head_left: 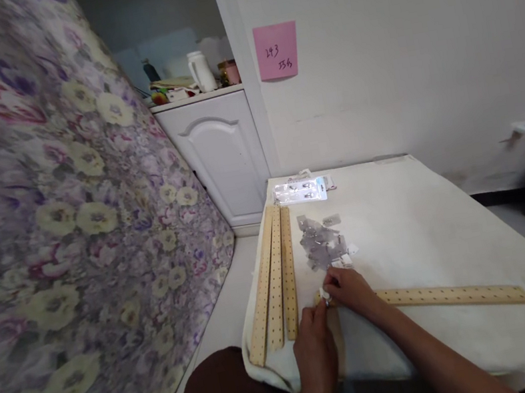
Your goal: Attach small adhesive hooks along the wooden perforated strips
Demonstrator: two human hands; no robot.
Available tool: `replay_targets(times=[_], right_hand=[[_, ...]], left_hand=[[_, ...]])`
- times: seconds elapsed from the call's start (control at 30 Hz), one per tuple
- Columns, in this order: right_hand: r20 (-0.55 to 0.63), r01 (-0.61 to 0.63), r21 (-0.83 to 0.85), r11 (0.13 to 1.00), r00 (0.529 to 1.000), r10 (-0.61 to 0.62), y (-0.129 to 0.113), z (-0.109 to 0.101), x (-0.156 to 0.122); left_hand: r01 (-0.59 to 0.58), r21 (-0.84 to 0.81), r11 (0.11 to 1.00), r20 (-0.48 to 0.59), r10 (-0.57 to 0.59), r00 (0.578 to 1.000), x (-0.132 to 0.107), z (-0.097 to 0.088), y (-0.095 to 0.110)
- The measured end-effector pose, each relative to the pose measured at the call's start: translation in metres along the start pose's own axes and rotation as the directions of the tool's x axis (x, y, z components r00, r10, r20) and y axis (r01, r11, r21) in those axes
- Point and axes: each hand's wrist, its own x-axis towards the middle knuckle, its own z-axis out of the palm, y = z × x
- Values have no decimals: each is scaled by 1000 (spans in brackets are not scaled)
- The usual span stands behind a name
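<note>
My left hand (315, 344) and my right hand (352, 287) meet near the table's front edge, fingers pinched. Between their fingertips is a small white piece (324, 293) with a shiny metal bit at its lower side; its exact kind is too small to tell. Under my hands lies a pale wooden strip with rows of holes (455, 294), reaching out to the right. Just beyond my fingers is a loose pile of small clear plastic packets (321, 240), some with shiny bits inside. A few white tags (342, 262) lie at its near side.
Several more perforated wooden strips (274, 282) lie lengthwise along the left of the cloth-covered table (399, 220). A clear blister pack (299, 191) rests at the far edge. A flowered curtain (69, 224) hangs at left; a white cabinet (219, 156) stands behind.
</note>
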Motion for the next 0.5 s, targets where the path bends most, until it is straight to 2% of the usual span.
replay_targets(times=[0.27,0.5], right_hand=[[87,28,180,983,995,-45,7,-4,-3],[86,7,137,991,996,-19,3,-5,-2]], left_hand=[[3,33,999,-21,-2,1000,0,3,0],[-6,52,999,-21,7,1000,-1,3,0]])
